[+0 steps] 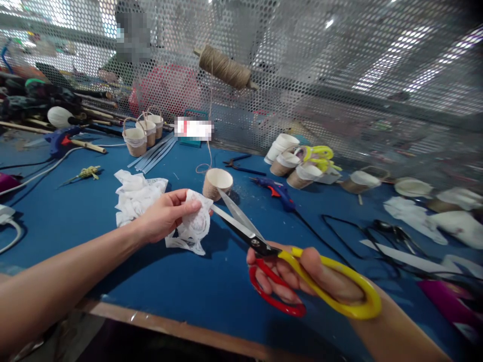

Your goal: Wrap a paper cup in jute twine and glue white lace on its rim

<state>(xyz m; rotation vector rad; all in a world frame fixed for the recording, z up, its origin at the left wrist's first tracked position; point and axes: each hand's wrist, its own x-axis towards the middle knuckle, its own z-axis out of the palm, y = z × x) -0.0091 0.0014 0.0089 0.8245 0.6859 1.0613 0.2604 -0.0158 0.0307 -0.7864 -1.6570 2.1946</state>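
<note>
brown cup [209, 190] (cream inside) stands beyond lace [198, 221] and scissors [255, 243].

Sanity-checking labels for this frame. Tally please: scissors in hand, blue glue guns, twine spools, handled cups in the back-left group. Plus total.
Scissors in hand: 1
Blue glue guns: 2
Twine spools: 1
Handled cups, back-left group: 3
Total: 7
</note>
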